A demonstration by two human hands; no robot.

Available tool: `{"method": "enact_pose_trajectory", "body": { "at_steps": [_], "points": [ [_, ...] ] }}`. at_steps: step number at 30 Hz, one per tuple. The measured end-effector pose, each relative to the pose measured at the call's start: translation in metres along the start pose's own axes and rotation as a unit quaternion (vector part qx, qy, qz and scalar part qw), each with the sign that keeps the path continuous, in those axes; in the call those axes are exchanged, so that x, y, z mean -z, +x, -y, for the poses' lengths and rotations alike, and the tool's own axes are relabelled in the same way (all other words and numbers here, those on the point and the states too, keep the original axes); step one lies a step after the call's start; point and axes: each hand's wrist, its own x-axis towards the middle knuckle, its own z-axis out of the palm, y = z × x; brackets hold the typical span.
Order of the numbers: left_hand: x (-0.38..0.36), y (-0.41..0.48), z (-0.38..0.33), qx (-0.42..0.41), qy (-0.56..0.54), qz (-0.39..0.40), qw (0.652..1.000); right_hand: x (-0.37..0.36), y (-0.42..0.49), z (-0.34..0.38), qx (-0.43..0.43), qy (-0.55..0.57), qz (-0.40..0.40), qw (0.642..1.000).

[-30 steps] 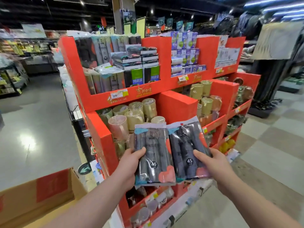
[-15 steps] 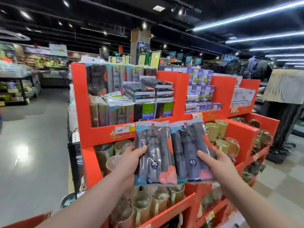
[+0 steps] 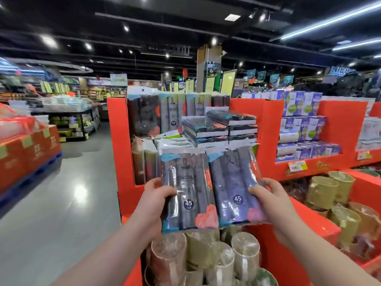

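**Item 1, left hand** point(image 3: 158, 200). We log it gripping the left pack point(image 3: 186, 195) by its left edge. The thumb lies across the front and the other fingers curl behind.

**Item 2, left pack.** Dark rolls in clear wrap, marked 45, with a coral heart at the lower corner. It is held upright in the air in front of the top tier of the red display stand point(image 3: 120, 145) and rests on no shelf.

**Item 3, right pack** point(image 3: 234, 188). Same kind, with a pink heart, tilted a little. It sits just beside the first (whether the edges touch or overlap we cannot tell).

**Item 4, right hand** point(image 3: 273, 203). It grips the right pack by its right edge, thumb on the front.

**Progress.** We judge the shelving about midway. Both packs are in hand and level with the tier that carries their like: the upright packs point(image 3: 144, 118) at the back and the flat stack point(image 3: 219, 129) beside them. Still to do: set each pack in place and let go.

**Not made out.**
- The fingers behind both packs are hidden.
- The two packs cover the floor of the tier, so we cannot say what room is free there.
- The print on the wrap is blurred, apart from the 45.
- The price label point(image 3: 296, 166) is unreadable.
- The wrapped cups point(image 3: 206, 261) below are cut off by the frame's lower edge, as are both forearms.
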Motion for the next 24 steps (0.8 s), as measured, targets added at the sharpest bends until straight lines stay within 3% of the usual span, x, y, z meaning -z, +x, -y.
{"method": "enact_pose_trajectory", "body": {
  "at_steps": [10, 24],
  "points": [
    [-0.003, 0.047, -0.056, -0.112, -0.004, -0.094, 0.989, -0.031, 0.078, 0.039, 0.045, 0.016, 0.090, 0.995],
    [-0.028, 0.148, -0.097, -0.115, 0.101, -0.167, 0.974, -0.019, 0.127, 0.029, 0.022, 0.025, 0.127, 0.991]
  ]
}}
